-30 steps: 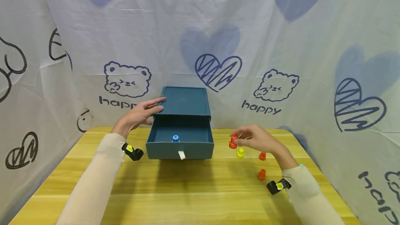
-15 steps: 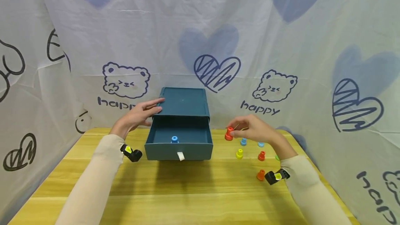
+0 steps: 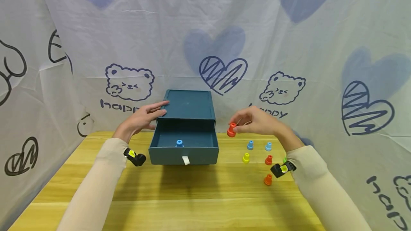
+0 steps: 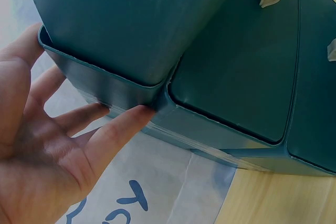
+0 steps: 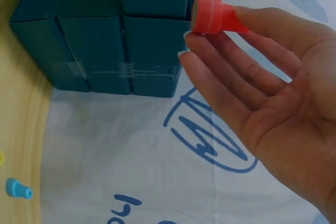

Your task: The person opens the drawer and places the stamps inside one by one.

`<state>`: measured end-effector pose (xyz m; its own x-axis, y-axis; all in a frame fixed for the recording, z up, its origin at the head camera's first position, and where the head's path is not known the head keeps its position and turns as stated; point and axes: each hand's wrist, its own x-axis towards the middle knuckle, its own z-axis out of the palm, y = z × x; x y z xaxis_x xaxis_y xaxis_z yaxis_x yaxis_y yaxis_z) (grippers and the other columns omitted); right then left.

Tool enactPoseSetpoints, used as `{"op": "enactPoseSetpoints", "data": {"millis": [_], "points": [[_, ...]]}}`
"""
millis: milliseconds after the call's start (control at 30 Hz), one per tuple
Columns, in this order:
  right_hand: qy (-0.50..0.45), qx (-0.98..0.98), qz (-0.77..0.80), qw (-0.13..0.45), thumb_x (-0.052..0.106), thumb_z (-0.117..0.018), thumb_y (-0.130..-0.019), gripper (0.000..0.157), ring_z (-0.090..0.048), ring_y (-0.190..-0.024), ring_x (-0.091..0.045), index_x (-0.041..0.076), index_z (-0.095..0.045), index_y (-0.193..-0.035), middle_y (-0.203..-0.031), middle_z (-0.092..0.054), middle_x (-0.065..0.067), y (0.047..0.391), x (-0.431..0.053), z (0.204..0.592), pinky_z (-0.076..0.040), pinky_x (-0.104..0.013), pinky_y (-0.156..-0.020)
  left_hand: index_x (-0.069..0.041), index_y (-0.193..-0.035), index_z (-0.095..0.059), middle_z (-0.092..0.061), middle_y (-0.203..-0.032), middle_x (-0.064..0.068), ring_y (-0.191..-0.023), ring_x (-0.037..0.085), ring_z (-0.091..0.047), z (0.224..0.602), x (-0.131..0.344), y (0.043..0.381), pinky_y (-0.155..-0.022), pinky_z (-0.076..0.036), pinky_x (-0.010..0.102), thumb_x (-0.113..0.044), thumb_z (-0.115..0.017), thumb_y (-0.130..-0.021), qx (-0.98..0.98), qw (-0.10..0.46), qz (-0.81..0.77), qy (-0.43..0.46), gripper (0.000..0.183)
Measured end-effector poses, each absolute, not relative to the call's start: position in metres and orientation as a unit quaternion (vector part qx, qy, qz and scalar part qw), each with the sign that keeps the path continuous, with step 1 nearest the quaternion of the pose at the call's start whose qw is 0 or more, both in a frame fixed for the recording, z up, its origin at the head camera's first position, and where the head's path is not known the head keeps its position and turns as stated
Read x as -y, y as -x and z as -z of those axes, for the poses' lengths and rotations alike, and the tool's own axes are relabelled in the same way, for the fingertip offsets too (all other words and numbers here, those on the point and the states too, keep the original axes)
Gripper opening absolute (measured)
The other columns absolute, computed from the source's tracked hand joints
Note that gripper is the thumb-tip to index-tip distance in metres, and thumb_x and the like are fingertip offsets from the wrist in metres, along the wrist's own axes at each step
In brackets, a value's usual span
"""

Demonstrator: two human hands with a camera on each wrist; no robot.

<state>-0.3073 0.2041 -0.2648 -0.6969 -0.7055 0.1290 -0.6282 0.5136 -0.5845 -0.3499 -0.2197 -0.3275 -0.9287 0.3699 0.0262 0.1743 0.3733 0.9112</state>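
A teal drawer cabinet (image 3: 192, 104) stands at the back of the table, its top drawer (image 3: 202, 155) pulled out. One small blue plastic peg (image 3: 179, 143) shows inside the drawer; its base is hidden behind the drawer front. My left hand (image 3: 141, 118) rests on the cabinet's left top edge and side with extended fingers. In the left wrist view, its fingertips touch the teal casing (image 4: 100, 72). My right hand (image 3: 257, 120) pinches a red plastic peg (image 3: 231, 130) with a wide round base, in the air right of the drawer. The right wrist view shows that peg between thumb and fingers.
On the table to the right stand a blue peg (image 3: 250, 145), a light blue peg (image 3: 268, 146), a yellow peg (image 3: 245, 158), a red peg (image 3: 268, 160) and an orange-red peg (image 3: 268, 179). A green peg (image 3: 284, 160) is partly hidden by the right wrist camera. Printed cloth (image 3: 167, 45) hangs behind.
My right hand has lifted the red peg higher and carried it left toward the drawer, uncovering the blue pegs on the table. My left hand stays at the cabinet.
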Motion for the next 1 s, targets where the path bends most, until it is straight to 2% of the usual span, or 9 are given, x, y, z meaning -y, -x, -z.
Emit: {"op": "enactPoseSetpoints", "data": {"millis": [267, 533, 1000], "points": [[0.383, -0.872, 0.288, 0.096, 0.008, -0.072, -0.093, 0.023, -0.075, -0.095, -0.023, 0.004, -0.073, -0.116, -0.106, -0.079, -0.01, 0.31, -0.195, 0.248, -0.064, -0.036, -0.089, -0.031, -0.164, -0.03, -0.016, -0.174, 0.01, -0.159, 0.044, -0.021, 0.328, 0.221, 0.35, -0.115, -0.036, 0.071, -0.048, -0.056, -0.105, -0.822, 0.095, -0.536, -0.165, 0.066], [0.398, -0.867, 0.273, 0.124, 0.008, -0.074, -0.092, 0.022, -0.077, -0.098, -0.023, 0.003, -0.074, -0.114, -0.108, -0.079, -0.012, 0.313, -0.181, 0.232, -0.063, -0.038, -0.093, -0.029, -0.164, -0.031, -0.016, -0.174, 0.011, -0.158, 0.044, -0.021, 0.328, 0.22, 0.35, -0.115, -0.036, 0.071, -0.047, -0.056, -0.105, -0.821, 0.093, -0.539, -0.166, 0.066], [0.396, -0.866, 0.263, 0.153, 0.01, -0.077, -0.091, 0.023, -0.076, -0.099, -0.019, 0.006, -0.075, -0.114, -0.107, -0.079, -0.008, 0.319, -0.148, 0.222, -0.063, -0.036, -0.094, -0.03, -0.164, -0.03, -0.016, -0.174, 0.011, -0.158, 0.044, -0.021, 0.328, 0.22, 0.351, -0.115, -0.036, 0.071, -0.048, -0.057, -0.105, -0.821, 0.096, -0.538, -0.166, 0.067]]}}
